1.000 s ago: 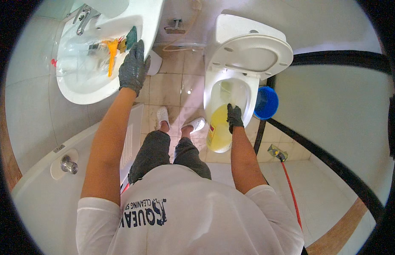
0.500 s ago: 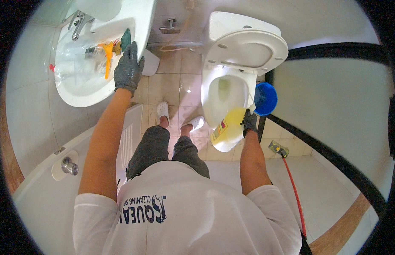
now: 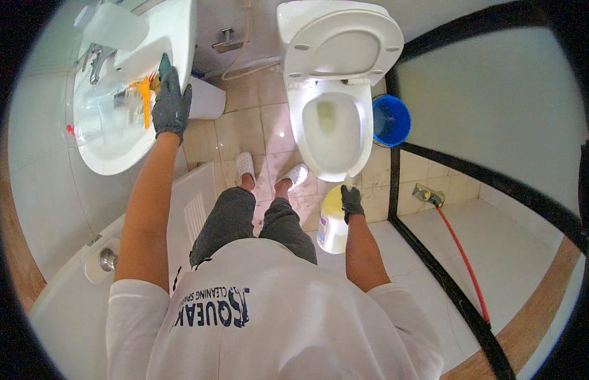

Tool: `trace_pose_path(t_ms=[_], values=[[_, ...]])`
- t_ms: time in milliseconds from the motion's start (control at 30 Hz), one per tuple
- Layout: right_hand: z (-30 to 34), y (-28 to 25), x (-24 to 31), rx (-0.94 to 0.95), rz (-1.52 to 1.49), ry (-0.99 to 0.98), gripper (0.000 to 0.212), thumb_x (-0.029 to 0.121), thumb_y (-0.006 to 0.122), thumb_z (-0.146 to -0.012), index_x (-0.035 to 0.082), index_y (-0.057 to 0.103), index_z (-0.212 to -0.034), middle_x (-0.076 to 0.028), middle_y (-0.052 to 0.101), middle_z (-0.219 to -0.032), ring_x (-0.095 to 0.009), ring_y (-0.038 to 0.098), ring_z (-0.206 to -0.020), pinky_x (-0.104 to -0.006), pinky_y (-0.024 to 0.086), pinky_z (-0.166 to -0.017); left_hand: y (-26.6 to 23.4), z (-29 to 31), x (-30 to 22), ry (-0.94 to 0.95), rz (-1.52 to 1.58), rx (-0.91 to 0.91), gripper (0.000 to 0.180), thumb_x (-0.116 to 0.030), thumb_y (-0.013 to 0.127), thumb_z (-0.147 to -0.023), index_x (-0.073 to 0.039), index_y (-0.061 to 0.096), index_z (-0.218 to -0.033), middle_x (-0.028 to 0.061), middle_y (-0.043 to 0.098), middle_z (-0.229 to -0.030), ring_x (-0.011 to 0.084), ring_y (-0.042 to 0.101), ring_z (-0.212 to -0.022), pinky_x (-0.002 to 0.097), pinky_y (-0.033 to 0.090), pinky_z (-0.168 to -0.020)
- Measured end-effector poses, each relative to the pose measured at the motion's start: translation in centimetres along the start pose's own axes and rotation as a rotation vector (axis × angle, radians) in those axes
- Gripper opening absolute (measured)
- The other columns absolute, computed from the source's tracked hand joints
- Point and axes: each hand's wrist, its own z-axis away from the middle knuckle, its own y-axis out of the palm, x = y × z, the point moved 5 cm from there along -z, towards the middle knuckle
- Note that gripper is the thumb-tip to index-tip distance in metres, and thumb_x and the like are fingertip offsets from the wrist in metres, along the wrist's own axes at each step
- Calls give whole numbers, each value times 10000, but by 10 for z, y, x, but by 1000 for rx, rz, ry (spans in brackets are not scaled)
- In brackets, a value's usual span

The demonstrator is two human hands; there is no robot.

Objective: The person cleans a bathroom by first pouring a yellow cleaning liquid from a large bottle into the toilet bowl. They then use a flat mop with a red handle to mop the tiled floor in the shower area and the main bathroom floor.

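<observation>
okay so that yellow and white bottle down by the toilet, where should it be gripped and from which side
Probably around the yellow upper part of the bottle, just under its cap, coming from above. That narrower end points up toward the toilet bowl, and the gloved right hand already wraps it there; the wider white body hangs lower.

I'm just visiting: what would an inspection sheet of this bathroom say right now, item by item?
Surface: pale tiled floor.
Job's things: yellow and white bottle held beside the open toilet; yellow item in the sink.
Clutter: blue bucket, white bin.
Hands: gloved left hand on the sink's edge; gloved right hand grips the bottle.
Cables: red hose along the floor.
Surroundings: black-framed glass partition, white door.
</observation>
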Motion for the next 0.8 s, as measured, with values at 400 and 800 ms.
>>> trace_pose_path(t_ms=[400,800], values=[[50,40,106,28,93,-252,444,382,517,-858,-49,587,-943,-300,597,-937,-443,570,-925,-497,455,-796,-9,5,-14,72,-52,-55,743,-217,542,-864,-128,105,-1458,199,356,-1403,380,462,-1178,445,417,-927],[-9,23,247,14,112,-297,504,406,493,-858,-82,585,-939,-323,594,-944,-457,566,-955,-475,447,-847,-3,5,-8,77,-138,-62,657,-254,515,-894,-31,189,-1419,164,331,-1426,347,467,-1181,428,417,-938]])
